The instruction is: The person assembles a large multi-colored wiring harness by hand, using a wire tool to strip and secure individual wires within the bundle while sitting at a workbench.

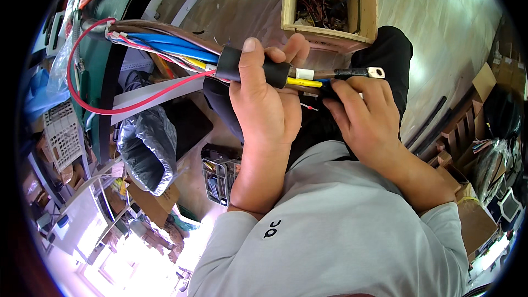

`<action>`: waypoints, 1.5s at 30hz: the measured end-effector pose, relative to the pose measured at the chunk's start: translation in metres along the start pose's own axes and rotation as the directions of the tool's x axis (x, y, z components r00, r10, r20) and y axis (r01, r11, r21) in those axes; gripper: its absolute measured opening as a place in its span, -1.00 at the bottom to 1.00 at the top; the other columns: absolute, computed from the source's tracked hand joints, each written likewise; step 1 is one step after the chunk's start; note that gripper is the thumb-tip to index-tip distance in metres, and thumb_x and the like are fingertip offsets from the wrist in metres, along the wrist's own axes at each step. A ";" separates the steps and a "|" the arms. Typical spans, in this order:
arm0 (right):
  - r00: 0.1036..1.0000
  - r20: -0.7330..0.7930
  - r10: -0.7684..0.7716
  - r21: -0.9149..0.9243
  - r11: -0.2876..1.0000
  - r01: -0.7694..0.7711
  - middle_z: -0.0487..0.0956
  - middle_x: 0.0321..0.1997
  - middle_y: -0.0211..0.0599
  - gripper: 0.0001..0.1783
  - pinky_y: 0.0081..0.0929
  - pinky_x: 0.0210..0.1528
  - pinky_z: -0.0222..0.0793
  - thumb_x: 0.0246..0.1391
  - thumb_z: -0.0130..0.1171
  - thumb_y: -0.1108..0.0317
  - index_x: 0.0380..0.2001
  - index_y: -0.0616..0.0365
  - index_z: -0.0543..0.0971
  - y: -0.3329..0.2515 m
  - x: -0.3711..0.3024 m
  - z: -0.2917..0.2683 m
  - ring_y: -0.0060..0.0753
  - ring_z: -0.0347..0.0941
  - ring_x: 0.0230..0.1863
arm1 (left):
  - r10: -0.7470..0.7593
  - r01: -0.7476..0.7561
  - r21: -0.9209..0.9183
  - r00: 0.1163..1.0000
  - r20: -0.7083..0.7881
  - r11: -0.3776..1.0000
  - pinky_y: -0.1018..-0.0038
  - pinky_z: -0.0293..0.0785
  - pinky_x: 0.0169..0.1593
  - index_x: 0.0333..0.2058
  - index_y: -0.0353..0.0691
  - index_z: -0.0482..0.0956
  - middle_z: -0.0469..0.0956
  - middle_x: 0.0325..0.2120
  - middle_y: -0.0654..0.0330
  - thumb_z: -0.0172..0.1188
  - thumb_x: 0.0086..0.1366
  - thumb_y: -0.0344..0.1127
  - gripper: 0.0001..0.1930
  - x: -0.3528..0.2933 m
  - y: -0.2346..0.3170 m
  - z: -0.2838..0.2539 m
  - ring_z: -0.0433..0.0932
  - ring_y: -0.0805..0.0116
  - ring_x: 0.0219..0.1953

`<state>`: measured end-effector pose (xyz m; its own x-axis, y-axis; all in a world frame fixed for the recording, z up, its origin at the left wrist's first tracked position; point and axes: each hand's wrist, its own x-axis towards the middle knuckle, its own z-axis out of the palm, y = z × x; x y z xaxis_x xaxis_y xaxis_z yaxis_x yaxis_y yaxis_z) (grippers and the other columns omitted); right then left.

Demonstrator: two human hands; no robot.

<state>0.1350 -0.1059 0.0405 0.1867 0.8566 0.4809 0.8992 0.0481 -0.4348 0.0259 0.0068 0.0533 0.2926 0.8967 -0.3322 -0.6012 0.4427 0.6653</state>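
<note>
The left hand (267,99) closes its grip around the black sleeve (250,66) on a cable bundle (165,44). The right hand (366,115) pinches the wire ends beside the metal lug (376,71).

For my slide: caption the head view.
Left hand grips black sleeve on cable bundle; right hand pinches wires.

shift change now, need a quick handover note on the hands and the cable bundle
Left hand: gripped around the black sleeve on the cable bundle.
Right hand: fingers on the wire ends just past the sleeve, by the yellow wire.
Done: sleeve is on the bundle; one wire carries a metal lug.
Left: the other wire ends show no lug. The red wire loops loose. A wooden box of wire scraps sits beyond the hands.
</note>
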 end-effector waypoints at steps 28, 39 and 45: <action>0.824 0.520 0.224 0.478 0.723 -0.498 0.45 -0.70 -0.06 -0.80 -0.14 -0.60 0.30 0.17 0.14 0.28 -0.40 0.20 0.45 -0.027 0.017 -0.026 0.05 0.44 -0.64 | -0.054 0.054 0.000 0.998 -0.027 0.999 0.02 0.47 0.10 -0.35 -0.15 0.36 0.39 -0.54 0.25 0.12 0.38 -0.05 -0.70 -0.011 0.013 0.004 0.54 0.21 -0.33; 0.824 0.545 0.159 0.333 0.860 -0.386 0.47 -0.68 -0.11 -0.82 -0.26 -0.60 0.32 0.19 0.14 0.29 -0.32 0.19 0.48 -0.026 0.018 -0.032 -0.01 0.44 -0.66 | -0.002 0.002 0.012 0.999 -0.034 1.000 0.21 0.59 -0.19 -0.39 -0.18 0.39 0.38 -0.56 0.29 0.14 0.37 -0.14 -0.74 -0.008 0.011 -0.001 0.50 0.37 -0.49; 0.845 0.516 0.142 0.305 0.891 -0.336 0.48 -0.65 -0.12 -0.82 -0.28 -0.59 0.32 0.20 0.13 0.28 -0.32 0.17 0.48 -0.026 0.008 -0.028 -0.04 0.45 -0.64 | -0.047 0.048 0.015 0.998 -0.045 0.999 0.26 0.56 -0.26 -0.41 -0.20 0.40 0.40 -0.56 0.28 0.15 0.37 -0.19 -0.76 -0.006 0.013 -0.002 0.48 0.38 -0.51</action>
<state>0.1247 -0.1145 0.0771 0.0809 0.9956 -0.0482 0.6181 -0.0880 -0.7812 0.0146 0.0066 0.0623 0.2869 0.8735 -0.3932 -0.5753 0.4853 0.6584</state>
